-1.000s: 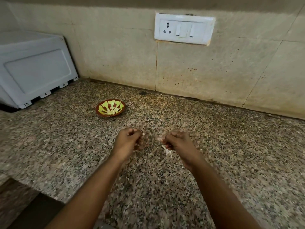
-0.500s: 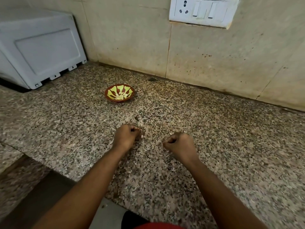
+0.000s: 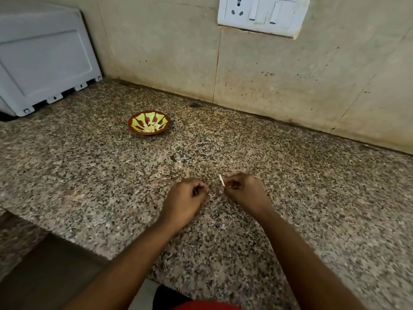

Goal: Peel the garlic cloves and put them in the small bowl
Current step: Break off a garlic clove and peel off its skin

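Observation:
A small brown bowl with a yellow-green pattern stands on the speckled granite counter, with pale peeled garlic pieces inside. Nearer me, my left hand has its fingers curled, pinching something small that I cannot make out. A short gap to its right, my right hand pinches a thin whitish strip of garlic skin that sticks up from its fingertips. Pale skin scraps lie on the counter between the hands.
A white appliance stands at the back left. The tiled wall carries a white socket and switch plate. The counter's front edge drops off at the lower left.
My view has shifted closer and leftward. The right hand now holds a strip of skin sticking up from its fingertips; half a second ago none showed. The bowl stays put.

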